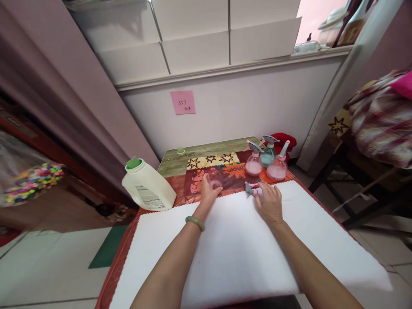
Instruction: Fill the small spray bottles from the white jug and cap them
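Observation:
My left hand [208, 192], with a green bangle on its wrist, is closed around a clear pinkish bottle [214, 174] whose neck is uncapped. Pink liquid shows low inside it. On the right, my right hand [269, 201] grips a grey and pink trigger spray head [249, 190] just above the white cloth. Behind that hand stand three bottles with spray heads on: a pink one [253, 166], a teal one [267, 158] and another pink one [276, 170]. A large white jug [148, 189] with a green mouth stands left of my left hand.
A white cloth [238, 249] covers the near part of the table, over a red patterned cover. A small green cap [181, 151] lies at the back left. Behind the table, a pink note [183, 102] sticks to the wall. Plaid fabric [383, 120] hangs at right.

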### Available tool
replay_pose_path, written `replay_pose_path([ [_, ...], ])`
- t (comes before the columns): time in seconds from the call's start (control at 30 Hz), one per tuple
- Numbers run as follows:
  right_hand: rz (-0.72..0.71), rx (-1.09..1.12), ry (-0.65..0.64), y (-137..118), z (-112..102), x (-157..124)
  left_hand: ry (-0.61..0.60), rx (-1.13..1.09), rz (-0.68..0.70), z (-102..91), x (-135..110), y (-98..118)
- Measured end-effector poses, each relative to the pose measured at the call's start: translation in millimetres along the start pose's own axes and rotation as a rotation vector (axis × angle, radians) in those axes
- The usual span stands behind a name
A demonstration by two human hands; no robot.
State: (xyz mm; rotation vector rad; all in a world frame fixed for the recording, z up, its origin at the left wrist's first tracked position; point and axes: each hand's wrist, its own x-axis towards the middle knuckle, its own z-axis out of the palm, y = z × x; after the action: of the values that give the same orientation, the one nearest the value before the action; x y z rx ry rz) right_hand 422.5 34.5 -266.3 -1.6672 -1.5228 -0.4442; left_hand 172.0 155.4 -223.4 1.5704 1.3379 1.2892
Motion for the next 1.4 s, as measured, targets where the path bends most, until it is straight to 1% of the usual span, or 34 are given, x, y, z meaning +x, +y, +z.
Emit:
replay_pose_path([
  [0.1,0.047,0.023,-0.024,1.1,-0.4,-0.6,-0.003,0.010,0.007,0.0,-3.3,3.7],
  [0.23,0.074,0.029,-0.040,1.0,-4.5,-0.3,0.001,0.007,0.037,-3.4,-12.1,17.9],
  [0.3,0.066,0.018,-0.028,1.4,-6.5,-0.5,0.033,0.010,0.069,-11.9,-21.4,26.4],
  [0.37,0.055,0.006,-0.007,2.6,-7.7,-1.2,0.085,0.019,0.102,-27.5,-34.6,32.5],
  [0.43,0.045,-0.003,0.013,4.4,-8.0,-2.3,0.160,0.039,0.133,-51.0,-50.2,34.0],
  [0.5,0.032,-0.011,0.044,6.7,-7.9,-3.5,0.273,0.078,0.153,-81.9,-65.4,31.0],
  [0.63,0.022,-0.029,0.151,10.0,-9.3,-3.6,0.518,0.169,0.119,-159.3,-84.9,20.2],
  [0.7,0.027,-0.031,0.200,7.3,-12.2,-0.2,0.611,0.211,0.103,-200.1,-87.5,16.6],
  [0.77,0.017,-0.013,0.247,-2.6,-17.0,6.4,0.679,0.252,0.092,-237.5,-85.7,14.1],
  [0.83,-0.009,0.036,0.294,-22.5,-23.3,15.6,0.723,0.290,0.079,-268.2,-80.4,11.2],
  [0.87,-0.022,0.074,0.310,-36.7,-26.5,20.5,0.737,0.308,0.070,-280.5,-76.5,9.3],
  [0.93,-0.043,0.179,0.310,-72.7,-32.0,29.4,0.740,0.342,0.044,-298.5,-66.0,4.4],
  [1.0,-0.043,0.320,0.254,-115.9,-34.4,35.8,0.710,0.372,0.008,-308.4,-51.9,-1.4],
  [1.1,-0.030,0.555,0.164,-181.8,-27.3,40.2,0.639,0.404,-0.043,-313.2,-26.2,-10.4],
  [1.17,0.026,0.724,0.075,-218.9,-13.6,39.7,0.596,0.417,-0.068,-313.5,-9.0,-15.6],
  [1.23,0.114,0.924,-0.012,-247.3,6.2,36.3,0.558,0.428,-0.089,-314.0,5.8,-19.9],
  [1.33,0.358,1.173,-0.131,-273.5,40.7,24.9,0.506,0.438,-0.113,-315.8,21.7,-24.8],
  [1.4,0.539,1.253,-0.180,-281.5,61.8,14.4,0.461,0.438,-0.121,-317.0,28.9,-27.7],
])
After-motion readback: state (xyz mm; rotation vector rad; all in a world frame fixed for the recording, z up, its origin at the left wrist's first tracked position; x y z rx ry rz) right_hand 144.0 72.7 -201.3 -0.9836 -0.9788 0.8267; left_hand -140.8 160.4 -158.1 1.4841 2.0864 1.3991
